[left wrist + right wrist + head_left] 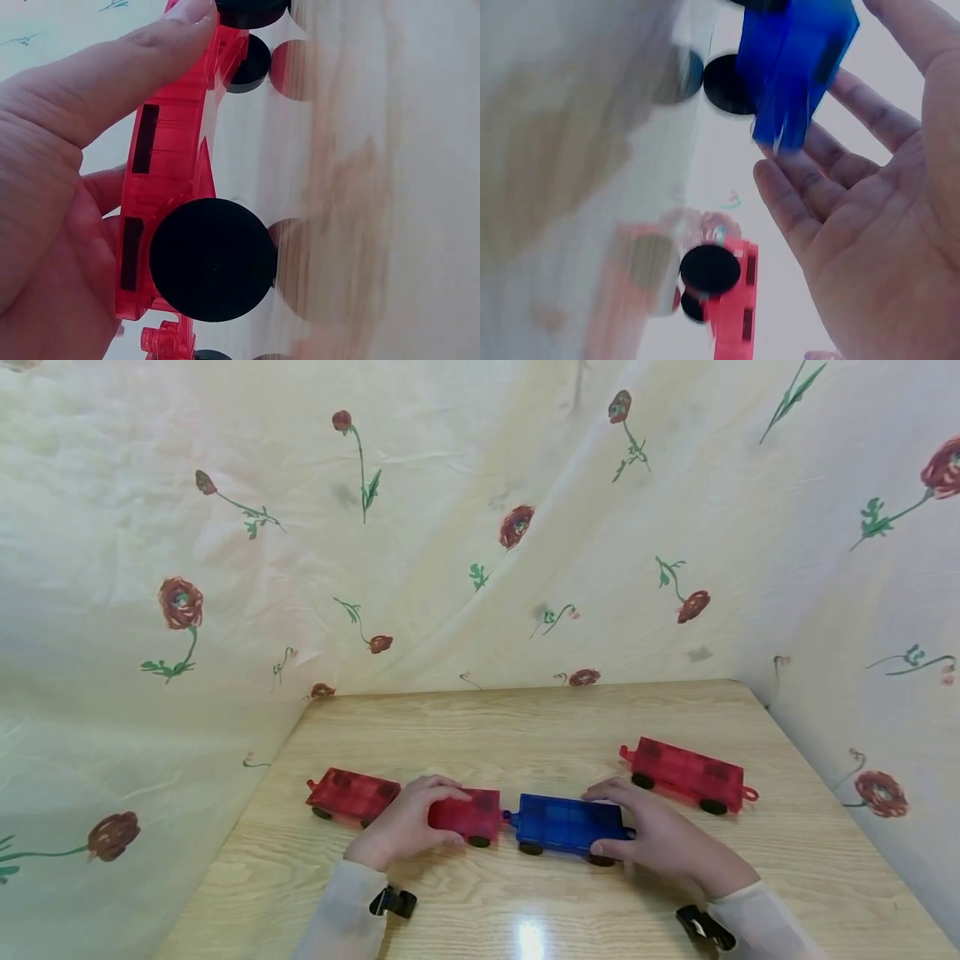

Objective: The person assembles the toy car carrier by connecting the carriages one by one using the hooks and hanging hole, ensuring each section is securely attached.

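Observation:
My left hand [408, 822] grips a translucent red toy train car [480, 814], thumb along its near side and fingers at the far side. In the left wrist view its black wheel [214, 259] shows large. My right hand [667, 835] holds the right end of a blue toy train car [566, 822] between thumb and fingers. The blue car's left coupling [511, 817] meets the right end of the gripped red car; whether they are hooked I cannot tell. Left of them stands another red car [352, 793], its right end partly hidden by my left hand.
A third red car [690, 770] stands apart, behind and right of my right hand, with a hook at its left and a loop at its right. The wooden table [480, 727] is bordered by flower-patterned cloth [450, 568] at the back and sides.

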`<action>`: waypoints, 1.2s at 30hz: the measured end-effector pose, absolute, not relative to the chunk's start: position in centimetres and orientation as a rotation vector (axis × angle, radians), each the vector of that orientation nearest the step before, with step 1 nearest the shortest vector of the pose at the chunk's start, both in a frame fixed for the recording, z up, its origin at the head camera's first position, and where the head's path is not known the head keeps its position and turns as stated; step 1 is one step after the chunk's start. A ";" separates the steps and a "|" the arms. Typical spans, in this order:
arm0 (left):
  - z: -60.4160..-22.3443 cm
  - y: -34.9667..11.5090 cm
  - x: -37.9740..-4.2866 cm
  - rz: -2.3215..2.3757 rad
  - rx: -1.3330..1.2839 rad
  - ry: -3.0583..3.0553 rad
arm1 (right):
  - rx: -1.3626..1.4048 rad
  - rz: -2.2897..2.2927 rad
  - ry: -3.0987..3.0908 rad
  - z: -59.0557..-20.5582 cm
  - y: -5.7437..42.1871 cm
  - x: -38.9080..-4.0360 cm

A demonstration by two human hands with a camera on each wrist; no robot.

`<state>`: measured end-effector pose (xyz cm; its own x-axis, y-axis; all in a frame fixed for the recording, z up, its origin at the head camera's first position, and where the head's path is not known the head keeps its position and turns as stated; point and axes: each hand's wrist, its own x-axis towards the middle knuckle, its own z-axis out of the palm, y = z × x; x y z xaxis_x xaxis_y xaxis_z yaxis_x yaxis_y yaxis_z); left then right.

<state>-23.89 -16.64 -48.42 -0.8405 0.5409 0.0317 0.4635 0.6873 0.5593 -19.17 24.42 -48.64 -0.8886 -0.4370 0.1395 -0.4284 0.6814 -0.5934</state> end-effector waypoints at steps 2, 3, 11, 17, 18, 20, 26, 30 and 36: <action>-48.4 -16.8 -23.9 0.860 0.819 2.760 | -0.730 -1.060 2.877 -48.7 25.0 -19.3; -48.3 -16.8 -24.0 0.858 0.812 2.760 | -0.726 -1.080 2.885 -48.7 25.2 -19.4; -48.4 -17.5 -24.3 0.854 0.814 2.765 | -0.706 -1.113 3.011 -48.8 26.6 -20.1; -48.5 -17.9 -24.5 0.863 0.815 2.761 | -0.713 -1.071 3.115 -48.7 27.3 -20.5; -48.5 -17.9 -24.5 0.868 0.819 2.759 | -0.709 -1.064 3.130 -48.6 27.5 -20.5; -48.5 -18.0 -24.5 0.878 0.831 2.755 | -0.673 -1.047 3.160 -48.5 27.8 -20.5; -48.4 -17.9 -24.2 0.939 0.841 2.741 | -0.540 -1.083 3.203 -48.2 29.2 -20.6; -48.1 -17.2 -24.2 1.006 0.859 2.727 | -0.491 -1.073 3.258 -48.1 30.1 -20.8; -47.3 -15.1 -24.0 1.057 0.911 2.693 | -0.392 -1.067 3.267 -48.0 31.4 -20.8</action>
